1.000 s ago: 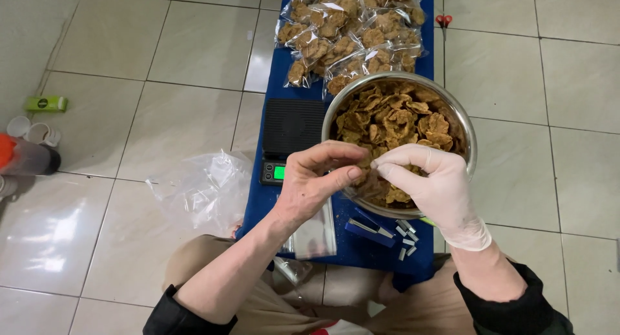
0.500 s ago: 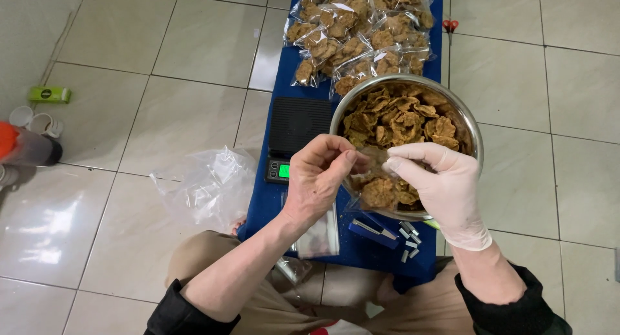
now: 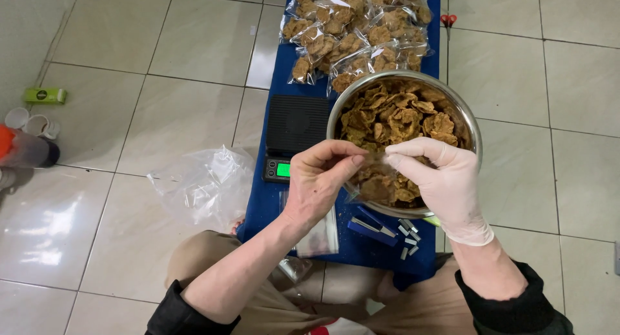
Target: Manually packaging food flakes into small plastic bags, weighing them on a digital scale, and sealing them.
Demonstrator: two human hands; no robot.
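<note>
Left hand (image 3: 316,183), right hand (image 3: 442,180) both pinch bag (image 3: 381,180) mouth over bowl (image 3: 468,125). Grip narrow. Advice: hold top edges level, chips below seal, press evenly.

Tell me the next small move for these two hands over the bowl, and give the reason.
Probably press the top of the small clear bag closed. The bare left hand and gloved right hand pinch its mouth together above the steel bowl, it already holds brown chips, and a blue stapler lies close below.
</note>
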